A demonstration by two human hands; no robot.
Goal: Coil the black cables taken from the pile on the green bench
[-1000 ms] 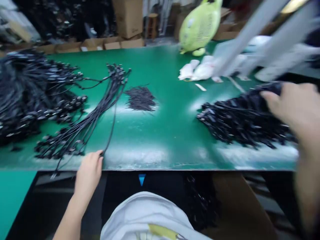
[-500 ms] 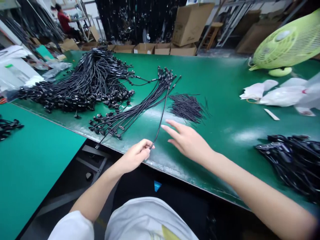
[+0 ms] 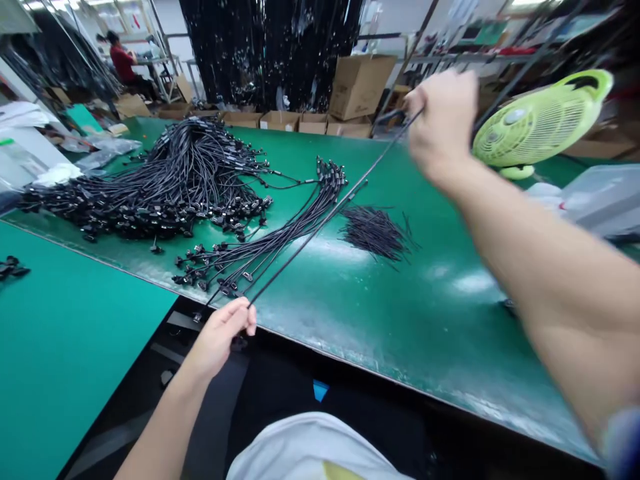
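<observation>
A black cable (image 3: 320,227) is stretched in a straight slant between my two hands. My left hand (image 3: 227,327) pinches its lower end near the table's front edge. High at the right, my right hand (image 3: 443,117), blurred by motion, is closed on the upper end. Below the stretched cable lies a small bundle of black cables (image 3: 280,235) with connectors at both ends. A heap of thin black ties (image 3: 374,232) rests right of that bundle. The big pile of black cables (image 3: 190,167) spreads over the table's left part.
The green table (image 3: 350,320) has its front edge close to my body. A light green fan (image 3: 543,123) stands at the right, near a clear plastic bag (image 3: 610,197). Cardboard boxes (image 3: 360,87) line the far side. A person in red (image 3: 123,63) sits in the background.
My right hand has gone from open near the ties to closed on the cable, up and right, pulling it taut. My left hand has shifted left and slightly down with its end.
</observation>
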